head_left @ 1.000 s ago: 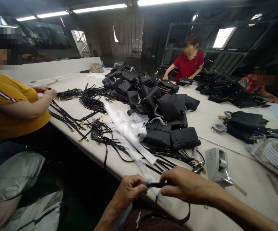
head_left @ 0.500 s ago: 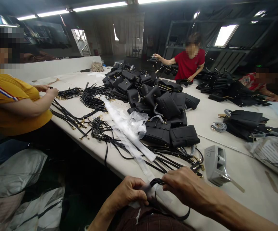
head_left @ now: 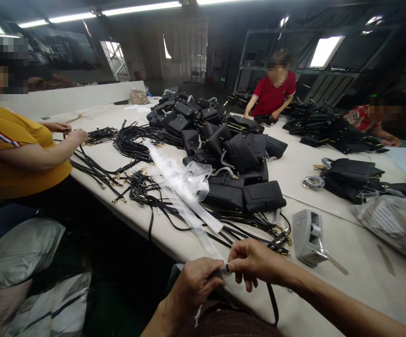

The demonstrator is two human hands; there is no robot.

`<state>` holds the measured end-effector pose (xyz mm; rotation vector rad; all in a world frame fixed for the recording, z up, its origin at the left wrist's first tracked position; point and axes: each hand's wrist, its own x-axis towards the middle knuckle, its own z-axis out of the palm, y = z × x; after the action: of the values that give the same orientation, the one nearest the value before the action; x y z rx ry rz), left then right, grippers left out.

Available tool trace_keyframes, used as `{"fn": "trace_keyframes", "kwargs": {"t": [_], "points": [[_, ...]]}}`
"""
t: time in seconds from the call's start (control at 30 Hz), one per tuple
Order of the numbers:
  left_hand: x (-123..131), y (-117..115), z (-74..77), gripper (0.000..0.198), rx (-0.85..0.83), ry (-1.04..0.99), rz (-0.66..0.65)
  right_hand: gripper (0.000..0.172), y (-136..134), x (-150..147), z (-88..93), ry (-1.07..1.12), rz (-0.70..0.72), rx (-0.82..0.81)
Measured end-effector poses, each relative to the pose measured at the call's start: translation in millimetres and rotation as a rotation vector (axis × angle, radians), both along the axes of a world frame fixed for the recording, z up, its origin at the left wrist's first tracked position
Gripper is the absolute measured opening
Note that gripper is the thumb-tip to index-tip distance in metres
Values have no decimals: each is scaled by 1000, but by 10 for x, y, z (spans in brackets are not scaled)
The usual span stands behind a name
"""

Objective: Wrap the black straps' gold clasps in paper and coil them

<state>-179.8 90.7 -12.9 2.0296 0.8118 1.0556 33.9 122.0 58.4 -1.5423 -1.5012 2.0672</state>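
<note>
Close to the table's front edge, my left hand (head_left: 198,282) is closed around a black strap, partly wrapped in clear plastic film. My right hand (head_left: 249,263) pinches at the same bundle, thumb and index finger against a dark end of it. A length of black strap (head_left: 273,303) hangs below my right wrist; most of the bundle is hidden by my fingers. Just beyond my hands lie white plastic strips (head_left: 185,201) and several more black straps with gold clasps (head_left: 248,229). A grey tape dispenser (head_left: 303,238) stands right of my right hand.
A heap of black handbags (head_left: 224,140) covers the table's middle. More bags (head_left: 350,175) and a clear plastic sack (head_left: 395,224) are at the right. A person in yellow (head_left: 23,145) works with straps at the left; a person in red (head_left: 273,93) stands behind the heap.
My right hand has shifted slightly left and closer to my left hand; the black loop that showed between them is now mostly hidden. The person in red has lowered an arm to the table.
</note>
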Motion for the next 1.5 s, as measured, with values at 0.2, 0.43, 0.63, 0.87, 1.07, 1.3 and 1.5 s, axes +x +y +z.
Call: {"fn": "trace_keyframes", "kwargs": {"t": [0.2,0.43,0.63,0.87,1.07,1.3,1.5], "points": [[16,-22,-56,22,-80,-61,132,46,-15,16,-180,-31,-5,44],[-58,7,156,29,-1026,-299,-10,18,58,156,42,-283,100,368],[107,37,118,40,-1159,-392,-27,23,-67,-182,242,-455,305,732],[-202,88,28,50,-918,-294,184,31,277,190,289,-195,262,255],[-155,86,260,41,-600,-83,189,25,262,-67,289,-206,248,400],[-426,76,287,42,-463,-188,406,33,456,15,676,-231,294,354],[-1162,-2,-346,44,-474,-121,763,35,903,993,1511,-368,95,389]]}}
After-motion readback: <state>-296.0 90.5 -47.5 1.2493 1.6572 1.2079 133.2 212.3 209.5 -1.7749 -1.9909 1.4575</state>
